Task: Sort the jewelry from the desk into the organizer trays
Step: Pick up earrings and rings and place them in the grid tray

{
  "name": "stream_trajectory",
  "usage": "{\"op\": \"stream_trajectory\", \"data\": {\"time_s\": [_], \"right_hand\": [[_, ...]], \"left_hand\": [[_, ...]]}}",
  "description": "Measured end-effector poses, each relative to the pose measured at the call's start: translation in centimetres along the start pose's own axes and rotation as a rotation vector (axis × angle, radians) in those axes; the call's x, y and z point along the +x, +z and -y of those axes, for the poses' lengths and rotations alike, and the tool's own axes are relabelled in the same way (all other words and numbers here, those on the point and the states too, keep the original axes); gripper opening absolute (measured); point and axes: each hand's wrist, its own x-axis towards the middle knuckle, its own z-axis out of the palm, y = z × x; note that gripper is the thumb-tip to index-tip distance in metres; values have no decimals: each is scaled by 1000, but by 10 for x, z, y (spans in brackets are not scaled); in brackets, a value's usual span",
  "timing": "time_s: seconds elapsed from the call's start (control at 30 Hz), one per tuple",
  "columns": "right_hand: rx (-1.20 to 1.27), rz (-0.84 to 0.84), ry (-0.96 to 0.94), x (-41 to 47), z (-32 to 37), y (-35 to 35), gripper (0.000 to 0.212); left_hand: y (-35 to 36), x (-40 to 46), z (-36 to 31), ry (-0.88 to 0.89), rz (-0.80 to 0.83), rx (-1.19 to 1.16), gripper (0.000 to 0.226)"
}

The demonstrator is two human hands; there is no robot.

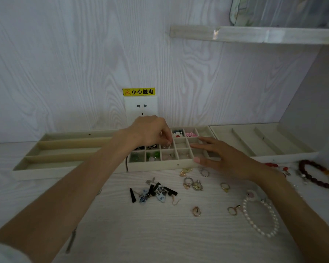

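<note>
My left grip (150, 133) pinches something small over the compartment tray (160, 165); right grip (222, 156) rests flat on its rim. Several cells are filled; rings (188, 182), earrings (156, 192), pearl bracelet (260, 219) and red bead bracelet (319, 175) remain on the desk (141, 234).

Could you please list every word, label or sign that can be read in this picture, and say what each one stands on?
"小心触电", black characters beside a small warning triangle, on the yellow rectangular sticker stuck to the wall just above the white wall socket.
No other writing shows on the trays, jewelry or shelf.
</note>
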Motion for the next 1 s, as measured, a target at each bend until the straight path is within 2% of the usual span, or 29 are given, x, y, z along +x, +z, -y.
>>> {"op": "stream_trajectory", "data": {"time_s": [0.27, 0.37, 0.53, 0.6, 0.7, 0.83, 1.0], "right_hand": [[-28, -10, -1, -3, 3, 1, 66], [47, -25, -13, -6, 8, -1, 65], [251, -101, -9, -8, 15, -23, 36], [183, -137, -61, 1, 18, -35, 36], [-59, -183, -174, 30, 32, -41, 40], [-412, -58, -124, 60, 54, -25, 42], [-436, -17, -83, 70, 56, -8, 42]], "left_hand": [[5, 0, -4, -55, -9, 40, 20], [4, 0, -6, -63, -3, 31, 22], [-13, -7, -3, -65, -27, -22, 18], [-22, -13, 3, -82, -58, -39, 21], [-30, -19, 7, -78, -31, -7, 25], [-20, -20, 2, -62, 42, 59, 25], [-5, -19, 4, -64, 62, 88, 31]]}}
